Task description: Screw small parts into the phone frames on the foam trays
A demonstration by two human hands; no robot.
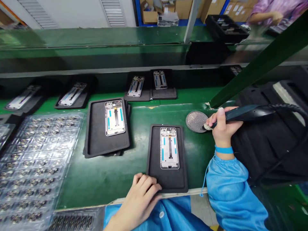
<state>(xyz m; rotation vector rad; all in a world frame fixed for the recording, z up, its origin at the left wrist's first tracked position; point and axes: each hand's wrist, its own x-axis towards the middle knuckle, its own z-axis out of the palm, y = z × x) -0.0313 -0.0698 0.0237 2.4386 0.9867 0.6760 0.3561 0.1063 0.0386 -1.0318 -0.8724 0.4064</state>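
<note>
My right hand grips a black, corded electric screwdriver, held slanted. Its tip end is over the near-right edge of a round, grey metal screw dish with a dotted surface; whether a screw is on the tip is too small to tell. My left hand has its fingers bent over the near-left corner of a black tray. On that tray lies a silver phone frame with blue strips and a dark flex cable, inner side up.
Left of me, another phone frame lies on stacked black trays. Clear plastic sheets of small parts cover the far left. More trayed frames line the back. A green post slants above black trays. Someone's hand shows beyond.
</note>
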